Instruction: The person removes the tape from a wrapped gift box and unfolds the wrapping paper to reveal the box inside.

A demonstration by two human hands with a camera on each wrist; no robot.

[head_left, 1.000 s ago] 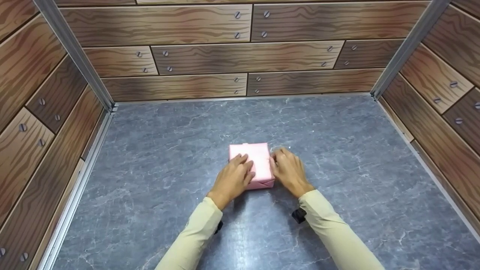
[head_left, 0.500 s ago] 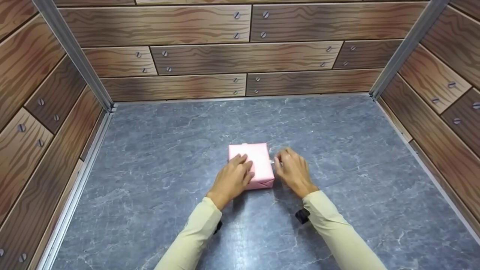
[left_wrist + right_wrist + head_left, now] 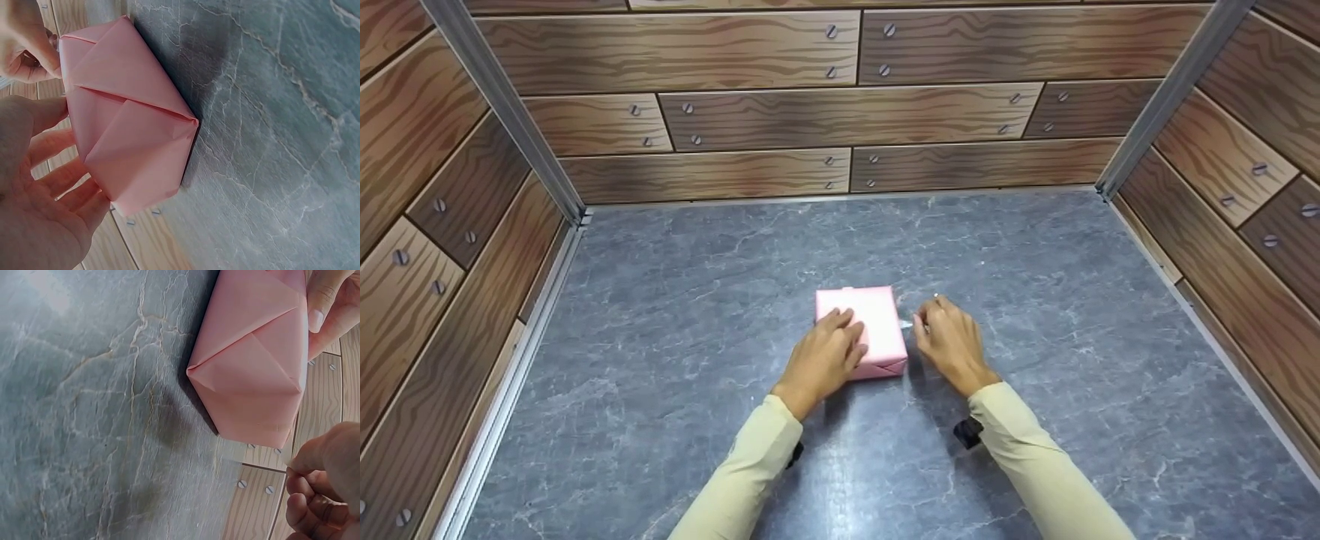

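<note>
A box wrapped in pink paper lies on the marbled grey surface, its end folded into triangular flaps in both wrist views. My left hand rests on its top, fingers fairly straight and slightly spread. To the right of the box, my right hand has thumb and index finger pinched together on a short strip of clear tape. This strip spans the gap from the box's right side to the fingertips. In the right wrist view the tape is barely visible against the planks.
The grey marbled surface spreads around the box. Wood-plank-patterned walls stand at the back and both sides, with metal corner posts between them. A black wrist camera sits under the right sleeve.
My right hand has drawn away from the box to the right, and the strip of clear tape has come into view between them. My left hand stays on the box.
</note>
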